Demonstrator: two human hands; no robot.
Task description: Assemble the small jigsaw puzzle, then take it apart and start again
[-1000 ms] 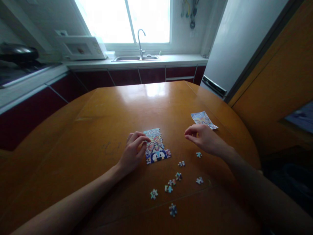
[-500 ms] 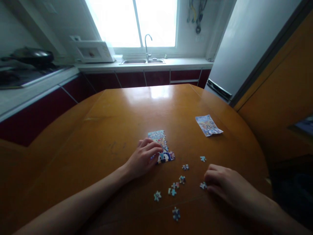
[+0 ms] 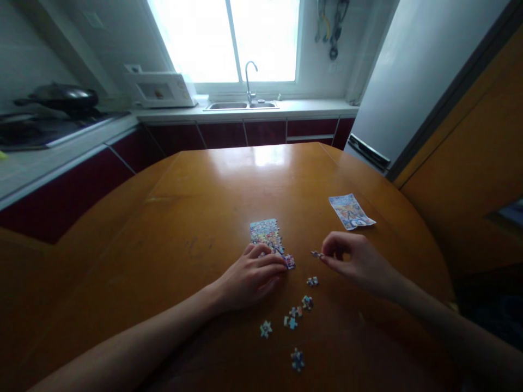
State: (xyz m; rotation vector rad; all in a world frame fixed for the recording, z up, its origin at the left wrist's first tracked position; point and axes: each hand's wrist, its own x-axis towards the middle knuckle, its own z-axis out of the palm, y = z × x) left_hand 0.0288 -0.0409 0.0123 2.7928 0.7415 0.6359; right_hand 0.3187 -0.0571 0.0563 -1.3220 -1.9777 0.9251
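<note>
A partly joined jigsaw puzzle (image 3: 265, 231) lies on the wooden table in front of me. My left hand (image 3: 257, 272) rests over its lower part, fingers stretched out and fingertips near the lower right corner, covering the bottom rows. To the right of the puzzle, my right hand (image 3: 355, 258) pinches a small puzzle piece (image 3: 316, 254) between thumb and fingertips, just above the table. Nearer to me lie several loose pieces: a piece (image 3: 312, 281) below the right fingertips, another (image 3: 308, 302), a star-shaped piece (image 3: 266, 329) and a darker piece (image 3: 297, 360).
A creased picture sheet (image 3: 351, 211) lies on the table (image 3: 196, 190) beyond my right hand. Across the room are a counter with a sink (image 3: 241, 105), a microwave (image 3: 163, 90), and a pan (image 3: 65, 97) on the stove. A fridge (image 3: 425, 81) stands at the right.
My right hand has picked up a puzzle piece from the table and moved it forward and left towards the puzzle. My left hand has slid right over the puzzle's lower edge, fingers straighter.
</note>
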